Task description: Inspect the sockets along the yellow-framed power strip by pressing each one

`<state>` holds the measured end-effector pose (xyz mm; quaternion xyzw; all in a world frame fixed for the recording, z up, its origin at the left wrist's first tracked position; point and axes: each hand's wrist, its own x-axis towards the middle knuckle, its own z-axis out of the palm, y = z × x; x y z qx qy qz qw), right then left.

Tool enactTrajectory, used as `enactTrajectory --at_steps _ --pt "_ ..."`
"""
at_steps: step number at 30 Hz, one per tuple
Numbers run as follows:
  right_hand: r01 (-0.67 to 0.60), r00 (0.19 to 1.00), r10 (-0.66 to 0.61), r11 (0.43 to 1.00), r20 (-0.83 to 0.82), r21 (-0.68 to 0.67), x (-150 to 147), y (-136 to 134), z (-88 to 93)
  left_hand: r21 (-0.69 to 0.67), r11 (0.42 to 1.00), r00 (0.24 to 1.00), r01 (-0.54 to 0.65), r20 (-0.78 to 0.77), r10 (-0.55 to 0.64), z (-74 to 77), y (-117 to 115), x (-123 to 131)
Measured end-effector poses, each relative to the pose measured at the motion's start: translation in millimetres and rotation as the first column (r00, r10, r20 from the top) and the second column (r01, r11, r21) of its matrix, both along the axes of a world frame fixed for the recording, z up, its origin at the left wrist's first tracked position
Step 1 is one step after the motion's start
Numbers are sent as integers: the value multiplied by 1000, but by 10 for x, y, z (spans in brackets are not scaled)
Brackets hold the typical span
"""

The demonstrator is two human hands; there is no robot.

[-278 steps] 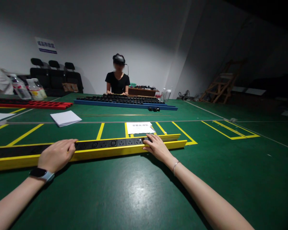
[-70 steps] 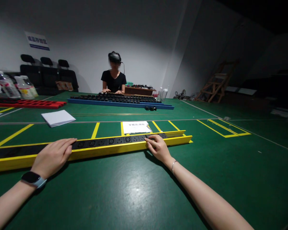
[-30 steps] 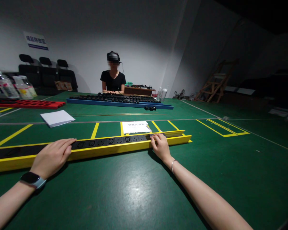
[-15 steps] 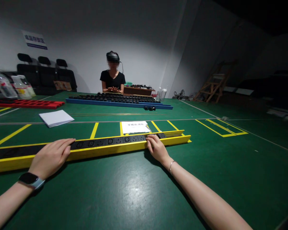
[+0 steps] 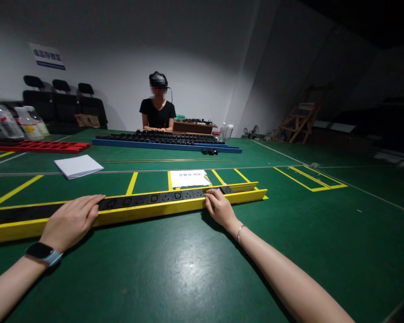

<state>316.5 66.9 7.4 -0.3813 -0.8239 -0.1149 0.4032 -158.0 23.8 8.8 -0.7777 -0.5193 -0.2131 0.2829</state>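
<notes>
A long yellow channel rail (image 5: 148, 211) lies across the green table in front of me. Black socket modules (image 5: 155, 198) sit in a row inside it. My left hand (image 5: 70, 222) is closed over the left part of the rail, fingers across the top and thumb on the near wall. Farther right, my right hand (image 5: 220, 208) wraps its curled fingers over the near wall, by the modules close to the right end. Its fingertips partly hide the modules there. Past the right hand the channel ends with a short stretch of bare yellow walls.
A printed paper label (image 5: 188, 178) lies behind the rail, with a folded white sheet (image 5: 78, 166) to its left. Farther back are blue rails (image 5: 138, 144) with black modules, red rails (image 5: 54, 146) and bottles (image 5: 32, 123). Across the table sits another person (image 5: 157, 112).
My hands and the yellow rail stay in place. The person across the table has lowered their hands behind the blue rails.
</notes>
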Motion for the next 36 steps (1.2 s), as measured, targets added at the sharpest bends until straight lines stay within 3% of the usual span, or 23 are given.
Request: enactTrajectory --at_steps 36 --pt "17 999 -19 998 37 64 22 -17 34 56 998 1000 19 -24 -18 41 -25 66"
